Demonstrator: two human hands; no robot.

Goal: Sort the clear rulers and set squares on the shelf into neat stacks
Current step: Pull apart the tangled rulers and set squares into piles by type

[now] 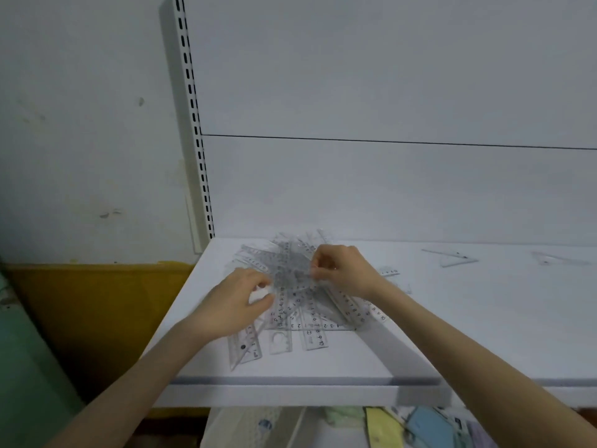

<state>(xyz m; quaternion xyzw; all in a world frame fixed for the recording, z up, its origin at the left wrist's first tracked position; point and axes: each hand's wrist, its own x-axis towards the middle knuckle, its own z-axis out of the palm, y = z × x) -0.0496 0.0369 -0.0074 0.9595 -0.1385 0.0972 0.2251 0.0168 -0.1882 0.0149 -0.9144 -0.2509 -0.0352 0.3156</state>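
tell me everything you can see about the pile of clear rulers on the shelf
The pile of clear rulers is a loose, fanned heap of see-through plastic strips and set squares with black printed numbers, crossing at many angles. It lies flat near the left end of the white shelf. The left hand, fingers curled, meets its left side; the right hand pinches pieces at its upper right.
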